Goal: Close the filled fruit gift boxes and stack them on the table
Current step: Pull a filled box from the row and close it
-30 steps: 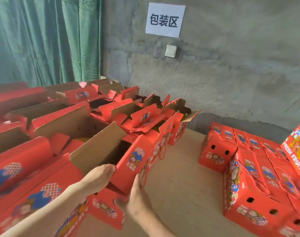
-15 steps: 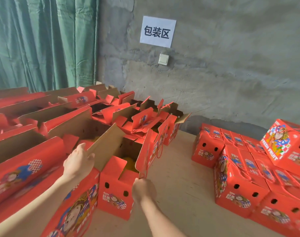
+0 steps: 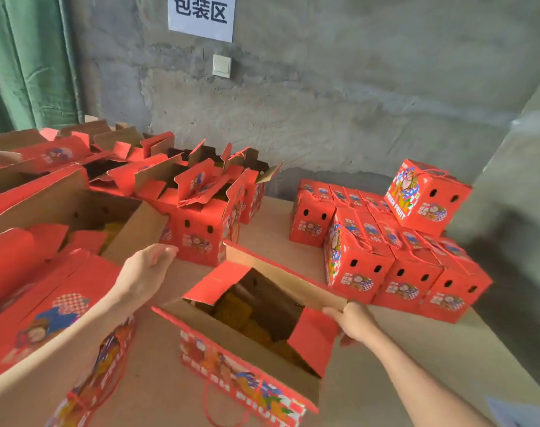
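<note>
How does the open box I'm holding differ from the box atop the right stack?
The open box has its flaps up, showing yellowish contents; the top box is shut. The open box sits on the table; the top box rests on other closed boxes. The right hand grips the open box's flap; nothing touches the top box. Both are red, printed FRESH FRUIT.

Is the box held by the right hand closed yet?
Open: on the box the top flaps stand apart, yellowish fruit shows inside, and the right hand grips the far flap.
</note>
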{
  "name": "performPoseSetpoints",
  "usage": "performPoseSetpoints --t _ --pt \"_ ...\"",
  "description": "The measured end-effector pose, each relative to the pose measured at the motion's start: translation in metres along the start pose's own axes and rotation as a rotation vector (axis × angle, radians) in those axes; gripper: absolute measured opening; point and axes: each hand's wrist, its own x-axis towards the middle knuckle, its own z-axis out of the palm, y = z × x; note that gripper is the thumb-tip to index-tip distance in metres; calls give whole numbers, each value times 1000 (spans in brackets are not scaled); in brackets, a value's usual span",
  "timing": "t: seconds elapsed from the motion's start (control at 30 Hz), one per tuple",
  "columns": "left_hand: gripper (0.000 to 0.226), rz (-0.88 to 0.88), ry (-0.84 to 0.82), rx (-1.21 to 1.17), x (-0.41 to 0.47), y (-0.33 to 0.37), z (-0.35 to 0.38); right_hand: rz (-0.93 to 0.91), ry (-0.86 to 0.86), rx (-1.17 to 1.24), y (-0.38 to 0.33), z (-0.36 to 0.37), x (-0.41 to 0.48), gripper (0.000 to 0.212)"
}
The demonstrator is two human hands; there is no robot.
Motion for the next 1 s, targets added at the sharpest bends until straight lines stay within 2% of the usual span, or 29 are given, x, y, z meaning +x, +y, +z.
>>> performPoseSetpoints --t 0.07,0.13,0.23,0.3,0.37,0.47,0.53,0.63,0.73,0.9,1.0 --pt "18 49 -143 23 -14 6 22 67 163 58 25 -10 -3 30" --pt "15 120 -283 23 -28 12 46 117 258 233 46 -10 -13 25" --pt "26 204 -412 -69 -46 17 85 -3 249 393 72 0 -34 12" --pt "33 245 -471 -91 -52 18 109 -111 189 422 82 2 -46 23" --pt "38 200 -503 -143 -54 16 125 -163 143 410 86 1 -52 32" --pt "38 51 -552 -350 -53 9 135 -204 138 375 87 3 -52 35" --pt "40 -1 -586 -462 -53 3 138 -256 194 344 87 5 -51 35" --pt "43 -43 -587 -490 -53 1 140 -373 225 311 89 2 -50 24" --pt "44 -100 -582 -500 -53 4 138 -428 129 275 97 -7 -51 20" --pt "44 -158 -534 -567 -63 15 143 -468 -198 83 131 -32 -53 68" --pt "47 -201 -532 -610 -77 24 151 -523 -323 -88 149 -50 -53 81"
